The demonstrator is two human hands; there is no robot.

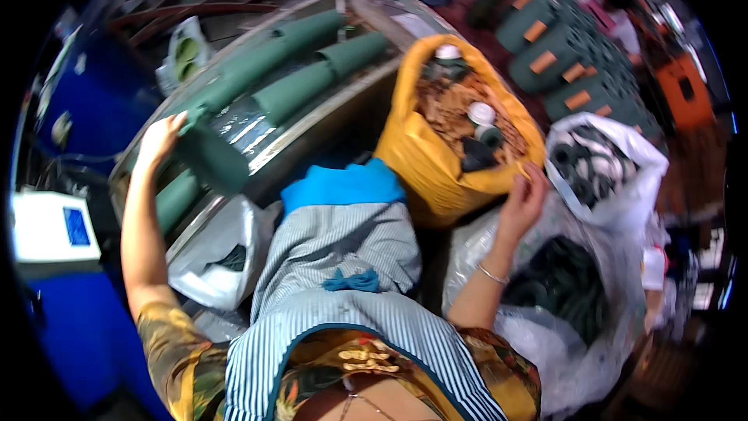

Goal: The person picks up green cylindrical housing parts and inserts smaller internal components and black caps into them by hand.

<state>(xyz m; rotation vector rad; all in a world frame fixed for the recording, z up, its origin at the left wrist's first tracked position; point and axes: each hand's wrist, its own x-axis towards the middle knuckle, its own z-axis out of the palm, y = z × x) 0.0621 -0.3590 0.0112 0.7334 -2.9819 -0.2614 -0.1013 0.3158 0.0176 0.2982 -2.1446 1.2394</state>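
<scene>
Out at the left, my left hand (pixel 162 139) grips the upper edge of a dark green tubular piece (pixel 212 157). That piece hangs tilted over the near left end of a long wooden box (pixel 304 129). More green tubes (pixel 294 93) lie lengthwise in the box. On the other side, my right hand (pixel 528 201) is at the right rim of a yellow sack (pixel 427 171), its fingers loosely bent and slightly apart; I make out nothing in them. The sack holds brownish-orange pieces (pixel 444 101), white round caps or rolls (pixel 481 114) and some dark pieces.
At the right stand a white bag (pixel 654 168) of dark rings and a clear plastic bag (pixel 592 374) with dark green coils. Stacked green cylinders (pixel 538 54) with orange tabs lie at the far right. A white device (pixel 51 222) rests on a blue cabinet (pixel 78 327) at left.
</scene>
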